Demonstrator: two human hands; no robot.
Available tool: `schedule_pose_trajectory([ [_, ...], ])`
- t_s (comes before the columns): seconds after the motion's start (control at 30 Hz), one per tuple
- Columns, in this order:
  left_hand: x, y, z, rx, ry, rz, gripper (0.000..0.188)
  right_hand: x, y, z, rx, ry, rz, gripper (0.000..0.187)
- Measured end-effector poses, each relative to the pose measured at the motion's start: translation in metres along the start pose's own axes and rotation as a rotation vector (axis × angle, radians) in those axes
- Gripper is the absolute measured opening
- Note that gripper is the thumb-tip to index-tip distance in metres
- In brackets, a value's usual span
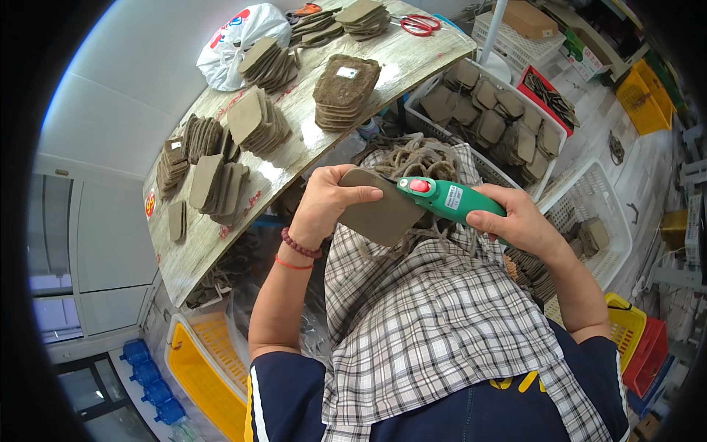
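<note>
Left hand [324, 199]: pinches flat brown piece [383, 221] between fingers
Right hand [523, 221]: grips green tool [458, 200] in curled fingers, at piece's edge
Surface [294, 158]: carries stacked pieces [345, 88]

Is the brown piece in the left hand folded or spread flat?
Spread flat: the brown piece shows one broad face without a fold, pinched by the left hand.

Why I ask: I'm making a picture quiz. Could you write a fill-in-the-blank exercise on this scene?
1. The tool in the right hand has a mainly ____ body.
2. The flat brown piece is held in the ____ hand.
3. The plastic bag on the table is mainly ____.
Missing words: green; left; white.
</note>
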State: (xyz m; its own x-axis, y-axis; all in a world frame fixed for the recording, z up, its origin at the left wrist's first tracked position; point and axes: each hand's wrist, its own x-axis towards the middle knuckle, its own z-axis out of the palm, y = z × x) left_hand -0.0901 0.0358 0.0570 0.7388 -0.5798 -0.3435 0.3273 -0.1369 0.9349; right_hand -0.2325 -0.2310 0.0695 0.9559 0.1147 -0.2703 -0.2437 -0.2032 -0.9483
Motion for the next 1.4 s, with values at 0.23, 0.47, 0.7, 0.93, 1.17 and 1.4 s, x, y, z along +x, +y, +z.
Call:
schedule_pose_trajectory([
  [0.23, 0.000, 0.006, 0.001, 0.116, -0.165, -0.059, 0.021, 0.011, -0.008, 0.006, 0.013, -0.046, -0.029, 0.040],
  [0.47, 0.008, -0.013, -0.008, -0.276, -0.003, 0.003, 0.019, 0.028, 0.000, 0.008, 0.142, 0.143, -0.112, 0.041],
  [0.7, -0.001, -0.047, -0.016, -0.783, 0.305, 0.308, 0.027, 0.005, 0.026, 0.022, 0.158, 0.233, 0.002, 0.042],
  [0.93, 0.004, -0.057, -0.011, -0.801, 0.306, 0.341, 0.025, 0.002, 0.014, 0.023, 0.154, 0.185, -0.037, 0.042],
  [1.17, 0.004, -0.054, -0.006, -0.694, 0.326, 0.347, 0.020, 0.003, 0.009, 0.024, 0.092, 0.193, -0.046, 0.038],
  [1.4, -0.004, -0.051, -0.004, -0.585, 0.309, 0.327, 0.017, 0.012, 0.011, 0.031, 0.030, 0.199, -0.091, 0.040],
])
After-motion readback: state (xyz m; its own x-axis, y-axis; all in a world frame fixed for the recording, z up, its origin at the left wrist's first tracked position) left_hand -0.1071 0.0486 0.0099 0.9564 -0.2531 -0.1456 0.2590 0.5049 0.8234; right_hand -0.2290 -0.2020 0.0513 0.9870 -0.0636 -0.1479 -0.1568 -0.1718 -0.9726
